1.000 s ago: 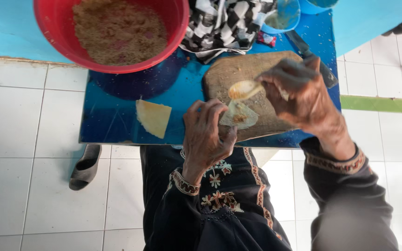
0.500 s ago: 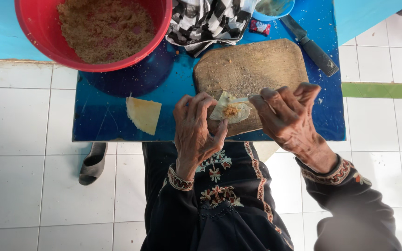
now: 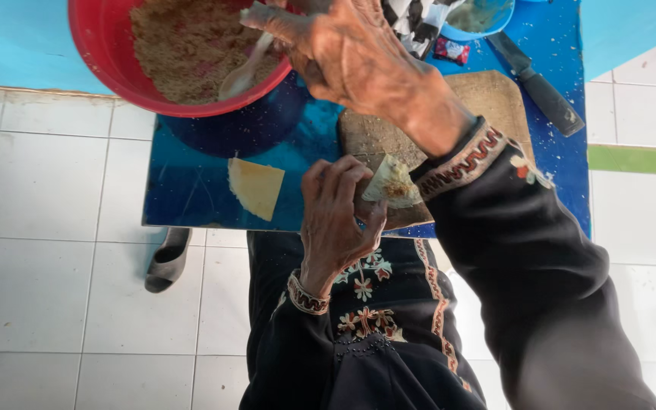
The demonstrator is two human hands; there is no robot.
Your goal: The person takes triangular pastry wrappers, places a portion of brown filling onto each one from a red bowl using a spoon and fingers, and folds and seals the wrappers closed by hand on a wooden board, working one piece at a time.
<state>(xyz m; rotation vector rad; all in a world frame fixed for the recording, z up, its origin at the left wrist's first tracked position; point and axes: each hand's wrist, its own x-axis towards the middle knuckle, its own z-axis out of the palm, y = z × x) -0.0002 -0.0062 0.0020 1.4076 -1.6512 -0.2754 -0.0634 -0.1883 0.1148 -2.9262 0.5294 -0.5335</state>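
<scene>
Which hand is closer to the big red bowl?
Right. The right hand reaches over the red bowl, touching a spoon in it. The left hand is apart, holding a wrapper.

Glossy plastic red bowl (image 3: 108, 53), rough wooden board (image 3: 495, 99), glossy blue tabletop (image 3: 191, 190).

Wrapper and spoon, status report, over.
Left hand pinching the folded wrapper over the wooden board. Right hand on the spoon in the red bowl. Nothing blocking.
</scene>
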